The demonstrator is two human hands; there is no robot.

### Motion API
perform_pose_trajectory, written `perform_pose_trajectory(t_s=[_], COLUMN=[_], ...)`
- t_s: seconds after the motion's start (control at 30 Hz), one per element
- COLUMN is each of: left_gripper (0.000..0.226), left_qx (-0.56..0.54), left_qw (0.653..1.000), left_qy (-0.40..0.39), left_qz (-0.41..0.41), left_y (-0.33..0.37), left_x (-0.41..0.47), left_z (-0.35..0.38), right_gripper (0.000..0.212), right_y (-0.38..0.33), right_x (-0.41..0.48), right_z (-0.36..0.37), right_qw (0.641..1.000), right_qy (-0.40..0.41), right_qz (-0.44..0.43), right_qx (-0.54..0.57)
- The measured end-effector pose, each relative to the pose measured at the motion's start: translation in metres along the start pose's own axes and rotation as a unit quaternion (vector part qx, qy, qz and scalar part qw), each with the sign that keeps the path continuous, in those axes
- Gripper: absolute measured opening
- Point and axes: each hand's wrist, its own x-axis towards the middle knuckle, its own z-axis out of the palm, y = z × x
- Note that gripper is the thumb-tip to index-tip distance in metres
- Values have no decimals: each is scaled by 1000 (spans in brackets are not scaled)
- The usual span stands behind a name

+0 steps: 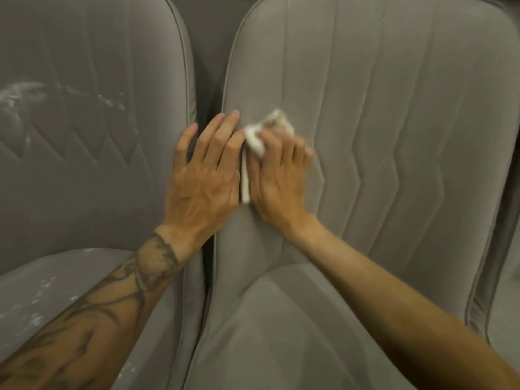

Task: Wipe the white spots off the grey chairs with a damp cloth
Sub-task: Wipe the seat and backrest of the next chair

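Two grey upholstered chairs stand side by side. My right hand [277, 175] presses a crumpled white cloth [257, 136] against the left part of the right chair's backrest [394, 122]. My left hand [204, 175] lies flat, fingers spread, on that backrest's left edge, right beside the cloth. The left chair's backrest [84, 122] carries white smears [19, 99] at its left side. White specks [42, 291] dot the left chair's seat cushion [70, 271].
A narrow dark gap [206, 88] runs between the two backrests. The right chair's seat cushion [281, 327] fills the lower middle, under my right forearm. My tattooed left forearm crosses the left chair's seat.
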Motion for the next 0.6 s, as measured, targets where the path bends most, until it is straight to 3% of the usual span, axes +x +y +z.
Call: perform_pose_trajectory(t_s=[0.1,0.2,0.27,0.37,0.43,0.5,0.6], left_gripper=[45,45,45,44,43,43,41], left_qx=[-9,-3,0,2,5,4,5], left_qw=[1000,1000,1000,1000,1000,1000,1000], left_qy=[-1,-1,-3,-4,-8,-15,-21], left_qz=[2,-1,-3,-3,0,-1,-5], left_y=[-1,0,0,1,1,-1,-1], left_x=[0,0,1,2,1,0,1], left_z=[1,-1,-2,-3,-2,-2,-3], right_gripper=[30,31,32,28,30,30,27], right_y=[4,17,26,24,9,-5,0], right_x=[-94,-122,-93,-32,-32,-77,-152], right_z=[-16,-33,-32,-18,-8,-8,-35], right_qw=[990,972,976,997,996,996,972], right_qy=[-122,-190,-169,-55,-30,-77,-230], right_qz=[-64,-139,-136,12,70,55,-37], right_qx=[23,-9,-34,-49,-37,-7,11])
